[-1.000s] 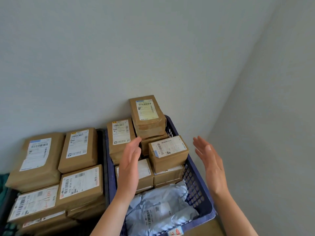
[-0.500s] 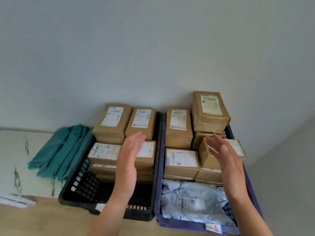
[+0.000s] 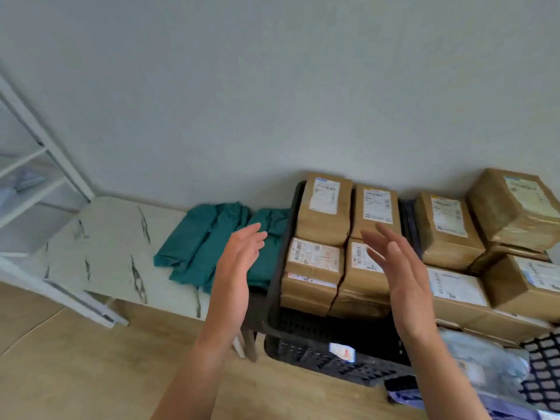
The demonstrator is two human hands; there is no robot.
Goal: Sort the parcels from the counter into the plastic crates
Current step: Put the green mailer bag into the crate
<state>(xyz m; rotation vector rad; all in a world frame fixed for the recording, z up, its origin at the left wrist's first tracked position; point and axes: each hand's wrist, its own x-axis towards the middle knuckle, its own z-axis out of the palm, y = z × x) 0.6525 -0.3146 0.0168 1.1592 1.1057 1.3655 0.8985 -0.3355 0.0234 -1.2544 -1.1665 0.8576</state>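
Two hands up, both empty: left hand [image 3: 235, 268] and right hand [image 3: 397, 277] flat, fingers spread apart, palms facing each other, each grip clamped on nothing. Black crate [image 3: 306, 350] sits below and between them, stacked with brown parcels [image 3: 315, 268]; right grip overlaps the parcel stack in view, contact unclear. Blue crate [image 3: 542, 368] to the right of the right grip holds more brown parcels plus a grey poly bag [image 3: 485, 359]. Teal cloth [image 3: 197, 247] lies on the marble-pattern desk [image 3: 112, 253], left of the left grip. White shelf frame [image 3: 36, 177] far left.
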